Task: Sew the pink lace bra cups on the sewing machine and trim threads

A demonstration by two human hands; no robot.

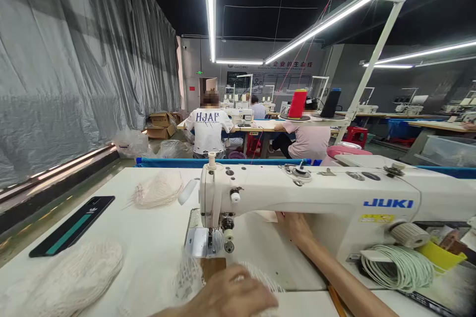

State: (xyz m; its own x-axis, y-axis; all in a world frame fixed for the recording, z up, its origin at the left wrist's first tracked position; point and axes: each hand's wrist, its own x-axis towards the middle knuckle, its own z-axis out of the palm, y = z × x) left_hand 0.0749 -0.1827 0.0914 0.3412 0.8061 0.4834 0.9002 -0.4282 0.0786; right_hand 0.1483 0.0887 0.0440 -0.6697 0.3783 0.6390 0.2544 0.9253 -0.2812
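Observation:
A white sewing machine [320, 193] stands before me, its presser foot and needle over a shiny metal plate [197, 242]. My left hand [234, 290] is in front of the needle, slightly blurred, fingers loosely stretched to the right over white lace fabric [188, 277]. Beside its knuckles lies a small brown piece [213, 267]. My right hand [293, 228] reaches under the machine arm, close to a pale flat piece [266, 215]; the machine hides its fingertips. White lace bundles lie at the front left [82, 272] and behind [159, 188].
A dark phone-like slab with a green stripe [72, 225] lies on the left of the white table [145, 237]. A coiled pale green cord [397, 267] and a yellow container [442, 255] are at right. Thread cones [297, 104] stand behind. Other people sit at machines farther back.

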